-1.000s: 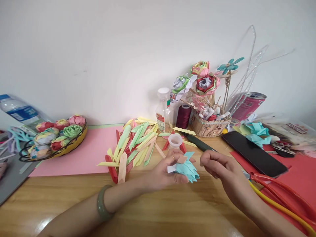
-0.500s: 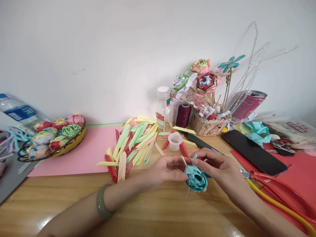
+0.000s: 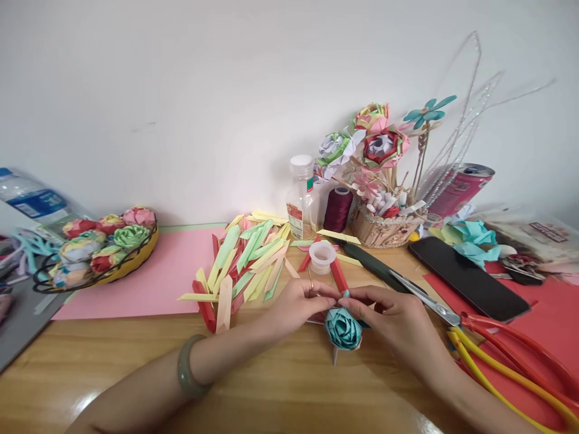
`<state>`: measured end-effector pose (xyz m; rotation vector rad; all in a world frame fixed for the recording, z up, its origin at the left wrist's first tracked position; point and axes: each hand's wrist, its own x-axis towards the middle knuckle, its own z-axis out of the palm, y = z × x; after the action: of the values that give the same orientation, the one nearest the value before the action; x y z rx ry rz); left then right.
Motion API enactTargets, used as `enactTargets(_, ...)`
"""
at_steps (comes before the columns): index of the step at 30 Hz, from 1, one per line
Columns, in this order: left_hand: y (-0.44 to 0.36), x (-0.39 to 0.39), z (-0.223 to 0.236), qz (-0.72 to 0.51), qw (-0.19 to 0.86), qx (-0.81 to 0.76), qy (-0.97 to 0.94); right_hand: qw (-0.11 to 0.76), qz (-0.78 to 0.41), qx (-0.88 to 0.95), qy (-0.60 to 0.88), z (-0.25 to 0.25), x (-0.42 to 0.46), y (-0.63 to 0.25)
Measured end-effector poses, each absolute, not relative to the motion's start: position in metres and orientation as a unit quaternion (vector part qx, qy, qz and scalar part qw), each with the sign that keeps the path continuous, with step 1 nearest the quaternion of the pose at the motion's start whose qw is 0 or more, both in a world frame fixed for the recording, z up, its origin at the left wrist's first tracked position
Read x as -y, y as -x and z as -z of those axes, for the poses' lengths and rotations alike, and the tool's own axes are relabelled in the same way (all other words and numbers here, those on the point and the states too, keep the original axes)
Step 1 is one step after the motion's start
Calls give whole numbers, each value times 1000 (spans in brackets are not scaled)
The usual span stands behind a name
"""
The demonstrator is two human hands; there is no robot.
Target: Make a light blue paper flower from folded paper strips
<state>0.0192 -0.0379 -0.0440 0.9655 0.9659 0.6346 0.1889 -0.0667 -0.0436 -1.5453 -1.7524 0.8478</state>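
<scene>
A teal folded-paper flower [image 3: 343,330] faces me just above the table, with a thin pale stick poking out below it. My left hand [image 3: 304,304] is closed at the flower's far upper edge, thumb and forefinger pinched together. From the other side, the thumb and fingers of my right hand [image 3: 384,310] pinch the same edge, where a small bit of teal paper sticks up. The fingertips of both hands almost meet there. The flower's back is hidden from me.
Folded paper strips [image 3: 246,259] lie heaped left of centre. Behind my hands are a small plastic tub [image 3: 321,256], a glass bottle [image 3: 302,202] and a thread spool [image 3: 338,210]. At right lie scissors [image 3: 446,313], yellow-handled pliers [image 3: 502,367] and a phone [image 3: 465,277]. A flower basket [image 3: 151,253] stands left.
The flower has moved left and turned its face more toward me. My right hand has shifted left with it, uncovering the scissors' blades. Both hands now pinch closer together at its top.
</scene>
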Motion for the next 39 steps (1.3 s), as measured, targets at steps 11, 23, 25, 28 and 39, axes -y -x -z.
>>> enactTargets(11, -24, 40, 45, -260, 721, -463, -444, 227, -193, 730, 616, 42, 69, -192)
enactTargets(23, -14, 35, 35, -207, 776, -424, -418, 253, -450, 689, 509, 39, 64, -195)
enactTargets(25, -12, 33, 33, -183, 804, -404, -395, 269, -511, 658, 484, 41, 62, -195)
enactTargets(28, -10, 32, 32, -164, 822, -395, -376, 286, -581, 613, 453, 41, 61, -195)
enactTargets(39, -13, 36, 29, -277, 702, -429, -496, 328, -522, 616, 490, 31, 63, -191)
